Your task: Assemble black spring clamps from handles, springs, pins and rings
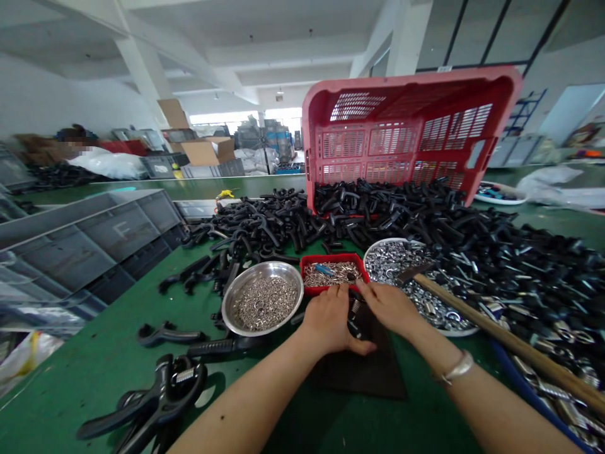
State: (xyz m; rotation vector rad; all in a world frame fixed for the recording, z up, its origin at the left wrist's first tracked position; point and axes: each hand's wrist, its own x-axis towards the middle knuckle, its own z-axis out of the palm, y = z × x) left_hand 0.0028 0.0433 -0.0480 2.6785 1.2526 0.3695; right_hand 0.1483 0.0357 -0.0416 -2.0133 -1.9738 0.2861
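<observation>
My left hand (331, 320) lies over a black hand grip with a metal spring (355, 306), its fingers bent over it and the thumb stretched out to the right. Most of that piece is hidden under the hand. Close beside it, my right hand (386, 305) has its fingertips together at the near edge of a red tray (309, 291); whatever they hold is hidden. Pins (338, 275) and a small blue piece (324, 270) lie in the tray. Beneath both hands is a dark mat (373, 375). Left of them sits a metal bowl (230, 315) of small metal parts.
A wooden-handled hammer (477, 309) rests across a white bowl (466, 331) of metal parts. Black handles (265, 221) pile up before a tipped red crate (406, 81). Assembled hand grips (163, 394) lie front left, near grey crates (108, 233). A person (78, 142) is far left.
</observation>
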